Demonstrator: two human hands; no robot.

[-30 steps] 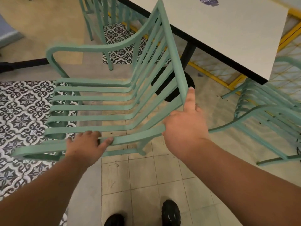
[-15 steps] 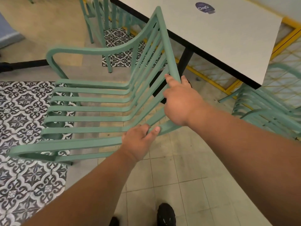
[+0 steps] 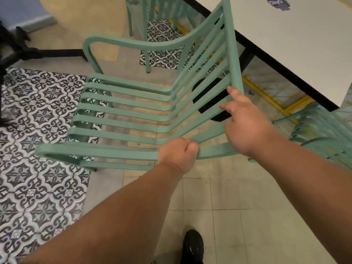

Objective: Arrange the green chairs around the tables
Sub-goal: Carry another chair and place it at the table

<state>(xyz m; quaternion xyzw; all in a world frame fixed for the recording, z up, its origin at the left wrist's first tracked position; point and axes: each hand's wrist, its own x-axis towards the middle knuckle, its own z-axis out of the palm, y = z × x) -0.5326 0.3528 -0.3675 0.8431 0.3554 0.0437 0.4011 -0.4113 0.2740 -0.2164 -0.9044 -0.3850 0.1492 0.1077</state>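
Observation:
A green slatted armchair [image 3: 133,111] stands in front of me, its backrest toward the white table [image 3: 297,46] at the upper right. My left hand [image 3: 178,154] grips the near armrest close to where it meets the backrest. My right hand [image 3: 245,126] holds the near end of the backrest's top rail, thumb and forefinger stretched along it. The backrest's top rail stands just left of the table's black edge.
Another green chair [image 3: 323,134] stands at the right under the table's corner, and a further green chair [image 3: 152,14] at the top centre. The table's black pedestal base [image 3: 211,100] shows through the slats. Patterned tiles cover the floor on the left. My black shoe [image 3: 192,246] is below.
My left hand slid right along the near armrest to the backrest corner. My right hand shifted up the backrest, then back toward its near end. The chair sits a little closer to the table.

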